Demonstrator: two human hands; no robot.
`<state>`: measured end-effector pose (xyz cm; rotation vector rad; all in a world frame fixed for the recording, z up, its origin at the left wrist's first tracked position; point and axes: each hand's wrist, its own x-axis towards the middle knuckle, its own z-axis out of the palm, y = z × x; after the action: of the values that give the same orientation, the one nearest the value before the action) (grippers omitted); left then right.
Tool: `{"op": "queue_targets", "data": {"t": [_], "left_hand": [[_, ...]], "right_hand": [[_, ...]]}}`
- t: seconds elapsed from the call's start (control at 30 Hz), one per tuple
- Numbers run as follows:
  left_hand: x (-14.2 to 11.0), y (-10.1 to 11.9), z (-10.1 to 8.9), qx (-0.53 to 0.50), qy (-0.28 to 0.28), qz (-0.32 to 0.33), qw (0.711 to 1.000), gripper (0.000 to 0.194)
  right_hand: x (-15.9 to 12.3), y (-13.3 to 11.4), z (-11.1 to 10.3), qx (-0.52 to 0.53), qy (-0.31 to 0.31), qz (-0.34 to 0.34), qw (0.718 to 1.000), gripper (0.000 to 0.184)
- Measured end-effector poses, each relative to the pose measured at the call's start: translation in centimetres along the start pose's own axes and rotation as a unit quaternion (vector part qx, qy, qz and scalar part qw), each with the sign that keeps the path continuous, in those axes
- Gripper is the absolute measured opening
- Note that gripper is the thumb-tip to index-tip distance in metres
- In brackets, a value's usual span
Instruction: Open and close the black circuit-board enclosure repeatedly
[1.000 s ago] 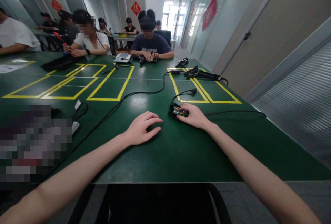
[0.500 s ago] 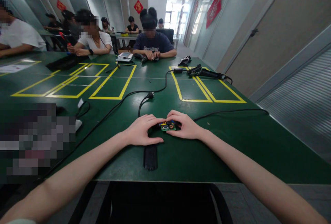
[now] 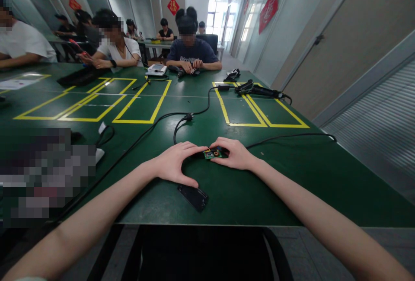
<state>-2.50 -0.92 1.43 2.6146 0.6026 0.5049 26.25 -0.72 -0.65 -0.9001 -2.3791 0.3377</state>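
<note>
My right hand [image 3: 234, 154] pinches a small green circuit board [image 3: 212, 154] with round coils between thumb and fingers. Spread wide, my left hand [image 3: 175, 162] has its fingertips at the board's upper left edge, and its thumb points down, well away from the fingers. Just below that thumb a flat black plastic cover [image 3: 193, 198] lies slantwise on the green table; the thumb tip is at its upper edge. Whether a casing sits behind the board is hidden by my fingers.
A black power cord [image 3: 155, 124] with a plug [image 3: 188, 117] runs across the table [image 3: 279, 199]. Yellow tape rectangles mark its far half, where a black corded tool [image 3: 264, 92] lies. Co-workers sit opposite. A blurred-out patch [image 3: 48, 177] covers the left side.
The black cover has turned from straight to slanted, its near end swinging right. My left thumb has moved down and away from the fingers. The board stays in my right hand.
</note>
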Motion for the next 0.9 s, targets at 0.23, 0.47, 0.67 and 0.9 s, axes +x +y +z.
{"op": "queue_targets", "data": {"t": [0.23, 0.47, 0.67, 0.9], "left_hand": [[0.1, 0.4, 0.9, 0.037, 0.002, -0.022, 0.999, 0.106], [0.7, 0.9, 2.0, 0.071, 0.022, -0.021, 0.997, 0.087], [0.9, 0.9, 2.2, 0.057, 0.044, -0.025, 0.997, 0.091], [1.0, 1.1, 1.9, 0.047, 0.059, -0.029, 0.997, 0.092]], "right_hand": [[-0.2, -1.7, 0.7, -0.005, -0.014, 0.007, 1.000, 0.027], [-0.1, -2.3, 1.0, 0.002, -0.021, 0.002, 1.000, 0.029], [-0.2, -2.7, 0.8, 0.004, -0.043, -0.007, 0.999, 0.026], [0.1, -2.3, 1.0, -0.012, -0.041, 0.005, 0.999, 0.026]]}}
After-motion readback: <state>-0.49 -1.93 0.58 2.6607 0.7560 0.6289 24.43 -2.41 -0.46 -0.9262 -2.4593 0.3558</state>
